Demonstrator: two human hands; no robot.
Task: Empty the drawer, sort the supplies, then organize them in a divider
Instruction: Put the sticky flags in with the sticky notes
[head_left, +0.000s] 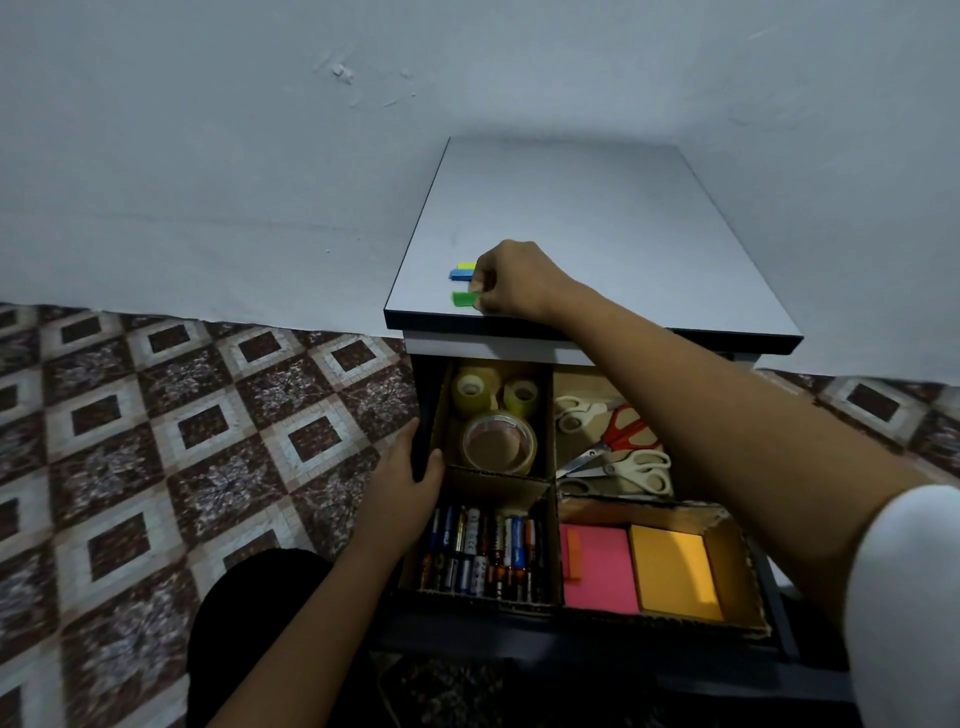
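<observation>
This looks like a room in a home. A patterned brown-and-white tiled floor (182, 441) fills the lower left, and a plain, scuffed painted wall (208, 156) spans the top. At centre right, a small cabinet's grey tabletop (597, 218) sits above an open drawer (571, 631) of household stationery sorted in a cardboard divider (748, 582).

- Right hand (511, 283): on the cabinet top (597, 218), pinching the end of a green tab (464, 299); blue and yellow tabs (461, 270) lie just beside it.
- Left hand (410, 483): grips the left wall of the open drawer (422, 410).
- Cardboard divider (553, 488), four compartments: tape rolls (496, 415) rear left, scissors (618, 441) rear right, batteries (483, 551) front left, pink and orange note pads (600, 569) front right.
</observation>
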